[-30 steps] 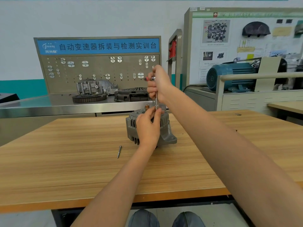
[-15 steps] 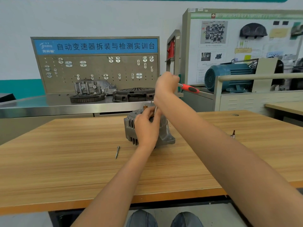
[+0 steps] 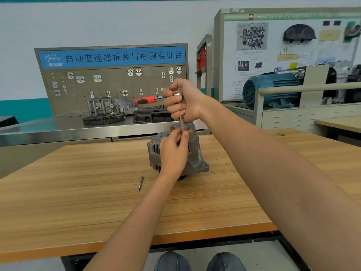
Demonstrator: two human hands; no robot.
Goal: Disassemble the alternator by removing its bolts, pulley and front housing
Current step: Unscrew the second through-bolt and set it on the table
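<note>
Lighting: we find it bright, even and diffuse, with no single source in view. Shadows: soft and short; we note a small dark patch under the grey cast-metal alternator [image 3: 197, 161] on the pale wood-grain tabletop [image 3: 78, 192]. Glare: we see a dull sheen along the far stainless-steel bench top [image 3: 58, 130] and washed-out whites on the far right white poster board [image 3: 273, 55]. Distortion: we see wide-angle bowing, so the tabletop's edges splay and the board's frame leans. Focus: we read the blue banner with white characters [image 3: 117, 56] clearly; far right clutter is soft, and the near right forearm [image 3: 283, 182] looks smeared.
</note>
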